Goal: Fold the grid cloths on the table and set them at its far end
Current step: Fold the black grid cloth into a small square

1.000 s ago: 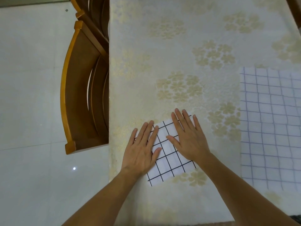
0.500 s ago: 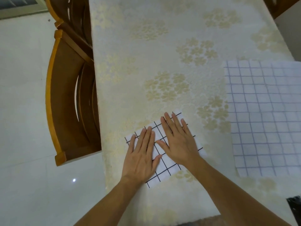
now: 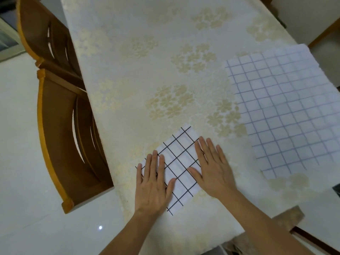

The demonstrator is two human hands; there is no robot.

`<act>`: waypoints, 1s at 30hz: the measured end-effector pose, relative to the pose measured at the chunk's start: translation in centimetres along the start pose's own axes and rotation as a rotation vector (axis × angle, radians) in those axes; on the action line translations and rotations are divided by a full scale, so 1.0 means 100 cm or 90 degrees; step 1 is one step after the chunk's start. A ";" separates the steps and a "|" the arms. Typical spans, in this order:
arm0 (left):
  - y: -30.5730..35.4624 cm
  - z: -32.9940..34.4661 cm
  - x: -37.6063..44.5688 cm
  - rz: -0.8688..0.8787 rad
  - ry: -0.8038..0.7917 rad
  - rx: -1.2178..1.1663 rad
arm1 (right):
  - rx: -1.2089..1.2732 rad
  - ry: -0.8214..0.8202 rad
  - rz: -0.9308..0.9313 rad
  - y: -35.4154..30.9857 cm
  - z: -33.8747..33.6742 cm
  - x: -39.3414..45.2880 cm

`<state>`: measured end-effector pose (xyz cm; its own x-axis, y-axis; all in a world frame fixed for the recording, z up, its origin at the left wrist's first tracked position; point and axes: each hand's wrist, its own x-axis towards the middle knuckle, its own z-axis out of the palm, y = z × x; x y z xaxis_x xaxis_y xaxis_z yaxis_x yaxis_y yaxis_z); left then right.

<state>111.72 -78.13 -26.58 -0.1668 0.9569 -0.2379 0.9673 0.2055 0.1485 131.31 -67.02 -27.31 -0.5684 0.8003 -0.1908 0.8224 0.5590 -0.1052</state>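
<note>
— Why are both palms flat like that?

— My left hand [image 3: 153, 183] and my right hand [image 3: 211, 168] lie open, fingers straight, gripping nothing. They press on the folded black-grid cloth [image 3: 181, 162], one on each side of it, so the layers sit flat and the creases set, I'd say.

— And where is that cloth?

— Near my end of the table [image 3: 165, 61], toward its left edge, lying at a slant on the floral covering. The far end, where it belongs, is well apart from it.

— What about the other one?

— The pale blue-grid cloth [image 3: 287, 111] lies spread out to my right, unfolded as far as I can see, its far corner reaching the table's right edge. It looks left there so I have room to work on this one.

— Anything in the way?

— Two wooden chairs [image 3: 60, 135] stand tucked against the left side, off the tabletop.
</note>
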 end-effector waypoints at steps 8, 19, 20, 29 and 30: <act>-0.005 -0.035 0.021 0.167 0.020 -0.025 | 0.083 0.086 0.110 0.001 -0.016 -0.023; 0.008 -0.076 0.150 0.578 0.071 0.040 | 0.115 0.271 0.316 -0.011 -0.021 -0.035; 0.012 -0.079 0.159 0.604 0.075 0.047 | 0.114 0.279 0.331 -0.011 -0.022 -0.031; 0.037 -0.073 0.200 0.734 -0.009 0.071 | 0.149 0.259 0.373 -0.011 -0.023 -0.001; 0.038 -0.071 0.201 0.733 -0.014 0.065 | 0.149 0.257 0.377 -0.011 -0.022 0.000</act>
<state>110.65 -56.69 -23.95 0.8263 0.5626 -0.0286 0.5553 -0.8048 0.2096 130.31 -67.15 -25.09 0.0426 0.9953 0.0873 0.9508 -0.0135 -0.3095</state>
